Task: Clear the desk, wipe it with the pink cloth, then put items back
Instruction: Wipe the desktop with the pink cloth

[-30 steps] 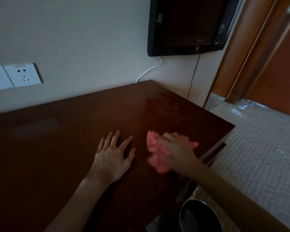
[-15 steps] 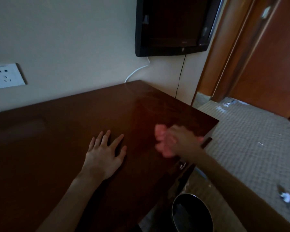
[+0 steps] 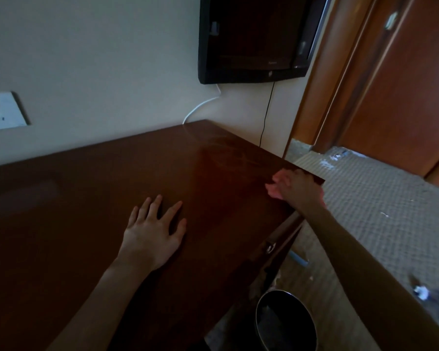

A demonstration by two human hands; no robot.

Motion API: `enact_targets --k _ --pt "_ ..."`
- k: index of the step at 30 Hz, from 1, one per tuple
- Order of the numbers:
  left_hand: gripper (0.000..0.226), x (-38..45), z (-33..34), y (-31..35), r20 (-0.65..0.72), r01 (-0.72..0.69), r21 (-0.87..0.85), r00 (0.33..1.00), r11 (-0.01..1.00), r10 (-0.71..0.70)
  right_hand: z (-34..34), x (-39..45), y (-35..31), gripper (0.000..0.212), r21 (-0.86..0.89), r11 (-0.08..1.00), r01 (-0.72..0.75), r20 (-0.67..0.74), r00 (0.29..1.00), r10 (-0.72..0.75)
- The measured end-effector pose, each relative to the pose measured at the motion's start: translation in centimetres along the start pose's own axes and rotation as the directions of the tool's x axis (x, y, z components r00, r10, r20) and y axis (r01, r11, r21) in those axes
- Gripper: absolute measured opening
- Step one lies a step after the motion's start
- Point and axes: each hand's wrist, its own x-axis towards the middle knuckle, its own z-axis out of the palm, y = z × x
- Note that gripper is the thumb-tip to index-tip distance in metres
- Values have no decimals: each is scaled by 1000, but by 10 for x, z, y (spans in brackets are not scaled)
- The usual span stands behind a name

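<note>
Both hands were on the table (image 3: pixel 61 224). Left hand (image 3: pixel 153 233) lay flat on the dark wood with its fingers straight and spread, palm down, near the middle of the top. Right hand (image 3: pixel 298 190) was at the far right corner, its fingers curled over the pink cloth (image 3: pixel 276 187) — only a bit of pink showed past the knuckles, blurred, pressed against the surface by the edge. The two hands were well apart. Faint streaks marked the wood just beyond the cloth. Below the table's right side stood a round dark bin (image 3: pixel 285 323) on the patterned carpet (image 3: pixel 390 211). On the wall were a socket plate (image 3: pixel 3 111) at the left and a black television (image 3: pixel 256 39) — two cables hung beneath it.
</note>
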Motion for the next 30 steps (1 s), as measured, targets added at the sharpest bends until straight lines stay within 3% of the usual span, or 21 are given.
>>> enact_targets --k 2,6,8,9,12,13,15,17,19,21,23,24,26,28,30 --pt "64 0 -2 0 2 7 6 1000 1000 -7 2 12 -3 49 -40 998 -53 -61 997 50" --pt "63 -1 -4 1 8 -9 -3 1000 1000 9 18 -40 -25 67 -36 956 291 34 956 -290" --pt "63 -1 -3 -1 11 0 -7 1000 1000 0 26 -33 -5 61 -30 928 371 9 929 -371" --pt "64 -1 -2 0 16 -5 0 1000 1000 5 29 -17 10 56 -78 939 334 -28 941 -337" --pt "64 -1 -2 0 13 -3 11 1000 1000 3 15 14 13 41 -84 996 0 -60 998 -5" --pt "64 -1 -2 -1 14 -2 9 1000 1000 2 15 16 2 45 -71 997 -15 -44 999 12" --pt "64 -2 -1 0 10 -5 10 1000 1000 5 16 -7 -32 50 -69 991 111 23 994 -110" --pt "64 -2 -1 1 2 -4 11 1000 1000 4 25 -48 -50 46 -19 941 339 72 939 -337" --pt "64 -2 -2 -1 13 -1 -1 1000 1000 1 25 -56 -46 56 77 894 441 67 893 -446" --pt "64 -2 -1 -1 10 -4 -1 1000 1000 4 19 -29 -39 67 78 942 326 27 944 -329" --pt "64 -1 -1 0 1 3 -10 1000 1000 -3 20 3 -35 51 49 996 69 -43 997 -67" --pt "64 -1 -1 0 2 5 -15 1000 1000 -5 24 7 -41 46 47 999 15 -67 998 -12" --pt "64 -2 -2 0 -1 2 -16 1000 1000 -2 30 -8 -60 48 52 991 119 -38 992 -117" --pt "64 -3 -1 1 -7 2 -14 1000 1000 -2 29 -46 -68 56 68 937 342 26 938 -345" --pt "64 -1 -2 0 -3 5 -18 1000 1000 -5 25 -52 -57 65 128 909 396 73 910 -407"
